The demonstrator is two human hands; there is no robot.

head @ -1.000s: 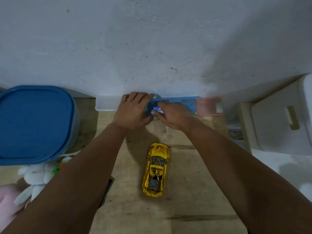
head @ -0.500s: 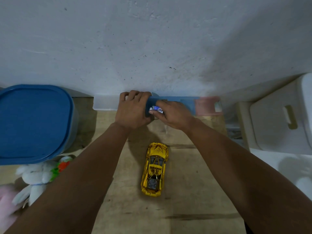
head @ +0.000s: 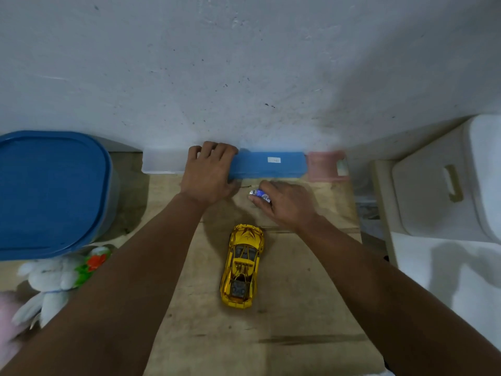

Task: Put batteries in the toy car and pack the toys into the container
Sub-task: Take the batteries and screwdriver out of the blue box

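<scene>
At the far left I see a container with a blue lid (head: 46, 191) sitting on the wooden surface (head: 284, 321), its lid on. Near it, at the left edge, lies a white plush toy (head: 51, 280) with a green and orange bit at its head, and a pink soft thing (head: 5, 318) shows only partly in the near-left corner. The surface is pale, scuffed wood with dark streaks running across it. Behind it rises a grey-white plastered wall (head: 244, 63), pitted and speckled.

Along the foot of the wall runs a row of low boxes: a clear one (head: 162, 161), a blue box (head: 271, 165) with a small white label, and a pink one (head: 325, 165), blurred. My left hand (head: 208, 172) rests on the junction of the clear and blue boxes, fingers curled over the far edge, gripping the blue box's left end. My right hand (head: 284, 204) is just near of the blue box, apart from it, pinching a battery (head: 259, 194) with a blue and silver wrap.

The yellow toy car (head: 242, 267) stands on its wheels at mid-surface, nose toward the wall, just near of the right hand and untouched. To the right, off the wood, stands a white plastic stool (head: 433, 191) with a slot handle, against a pale floor.
</scene>
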